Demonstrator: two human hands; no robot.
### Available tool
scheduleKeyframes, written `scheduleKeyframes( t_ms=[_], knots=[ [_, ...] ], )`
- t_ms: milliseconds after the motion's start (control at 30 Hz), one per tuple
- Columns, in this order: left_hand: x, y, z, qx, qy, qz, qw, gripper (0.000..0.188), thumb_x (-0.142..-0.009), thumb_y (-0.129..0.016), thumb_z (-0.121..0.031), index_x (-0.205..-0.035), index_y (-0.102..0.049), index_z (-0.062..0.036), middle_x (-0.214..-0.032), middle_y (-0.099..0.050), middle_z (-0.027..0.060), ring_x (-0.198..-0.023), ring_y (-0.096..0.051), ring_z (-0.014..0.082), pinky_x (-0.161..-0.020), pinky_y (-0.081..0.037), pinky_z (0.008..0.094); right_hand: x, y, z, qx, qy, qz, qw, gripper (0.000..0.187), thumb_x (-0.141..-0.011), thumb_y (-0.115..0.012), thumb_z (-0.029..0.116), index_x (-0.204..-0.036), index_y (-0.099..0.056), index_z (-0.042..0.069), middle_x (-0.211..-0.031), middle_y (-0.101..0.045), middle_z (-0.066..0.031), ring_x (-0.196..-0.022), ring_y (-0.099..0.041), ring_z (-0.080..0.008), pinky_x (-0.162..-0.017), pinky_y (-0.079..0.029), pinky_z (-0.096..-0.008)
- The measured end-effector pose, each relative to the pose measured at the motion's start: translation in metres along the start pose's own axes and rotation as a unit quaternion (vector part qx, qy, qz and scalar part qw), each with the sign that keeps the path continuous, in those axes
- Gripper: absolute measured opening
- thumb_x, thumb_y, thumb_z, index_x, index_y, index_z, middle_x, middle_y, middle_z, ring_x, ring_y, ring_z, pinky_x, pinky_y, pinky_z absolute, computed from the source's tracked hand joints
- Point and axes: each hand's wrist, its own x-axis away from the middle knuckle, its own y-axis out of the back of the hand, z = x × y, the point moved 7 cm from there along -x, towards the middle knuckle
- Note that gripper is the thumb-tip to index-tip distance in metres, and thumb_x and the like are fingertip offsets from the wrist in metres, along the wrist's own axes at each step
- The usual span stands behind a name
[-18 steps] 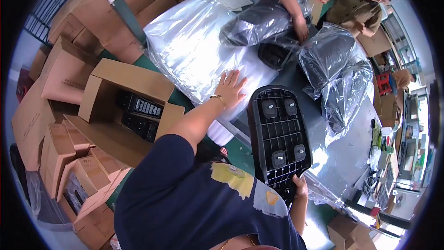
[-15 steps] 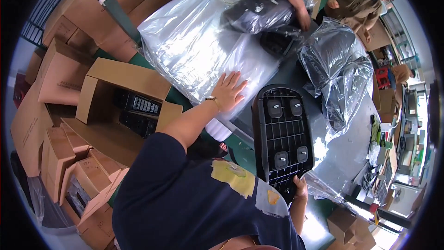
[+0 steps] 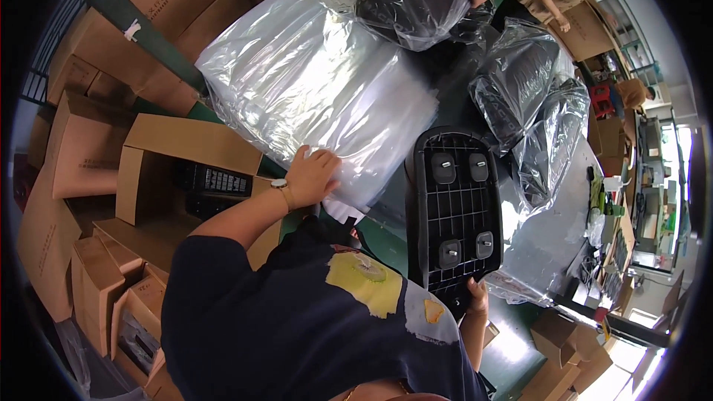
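The stack of plastic bags [image 3: 319, 96] lies left of the grid panel [image 3: 454, 212], wrapped parts [image 3: 535, 111] right of it, seemingly touching, and open cartons [image 3: 160, 171] far left.

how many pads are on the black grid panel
4 pads on the panel: top left, top right, bottom left, bottom right. The right hand holds its lower edge and may hide more.

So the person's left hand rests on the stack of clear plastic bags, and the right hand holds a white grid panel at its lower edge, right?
Not quite: the grid panel is black, not white, as the head view shows. The left hand does rest on the stack of clear plastic bags, and the right hand holds the panel's lower edge.
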Motion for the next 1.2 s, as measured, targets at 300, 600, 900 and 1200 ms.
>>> scheduleKeyframes(
  t_ms=[300,600,900,1200],
  knots=[
    [-0.130,-0.024,0.007,0.069,0.167,-0.195,0.964,0.023,-0.076,-0.062,-0.030,-0.087,-0.055,-0.0102,-0.088,-0.056,0.0064,-0.076,-0.057,0.0256,-0.060,-0.044,0.0398,0.008,-0.015,0.001,0.011,-0.023,-0.016,1.000,0.074,-0.065,-0.072,0.029,-0.126,-0.041,0.000,-0.118,-0.053,-0.0108,-0.107,-0.051,-0.0258,-0.093,-0.040,-0.0368],
    [-0.088,-0.037,0.047,0.236,0.131,-0.181,0.946,0.015,-0.084,-0.050,-0.018,-0.079,-0.058,-0.0069,-0.077,-0.059,0.0100,-0.072,-0.059,0.0238,-0.060,-0.046,0.0366,-0.002,-0.006,0.000,0.008,-0.021,0.012,1.000,0.067,-0.067,-0.072,0.026,-0.122,-0.045,0.000,-0.111,-0.056,-0.0087,-0.099,-0.056,-0.0230,-0.087,-0.044,-0.0337],
    [-0.060,-0.021,0.106,0.676,0.370,-0.120,0.626,0.032,-0.088,-0.054,-0.035,-0.077,-0.057,-0.0052,-0.071,-0.058,0.0044,-0.057,-0.050,0.0092,-0.052,-0.041,0.0233,-0.051,-0.035,0.030,0.091,-0.050,0.069,0.992,0.046,-0.073,-0.069,0.025,-0.107,-0.055,-0.002,-0.092,-0.063,-0.0074,-0.082,-0.061,-0.0187,-0.075,-0.048,-0.0299],
    [-0.007,0.059,0.141,0.734,0.273,-0.228,0.579,0.018,-0.085,-0.061,-0.017,-0.094,-0.058,-0.0022,-0.089,-0.063,0.0073,-0.077,-0.060,0.0139,-0.063,-0.049,0.0258,-0.137,-0.118,0.085,0.300,-0.074,0.170,0.936,0.041,-0.076,-0.070,0.029,-0.100,-0.060,-0.001,-0.087,-0.064,-0.0065,-0.075,-0.061,-0.0156,-0.071,-0.049,-0.0280]
  ],
)
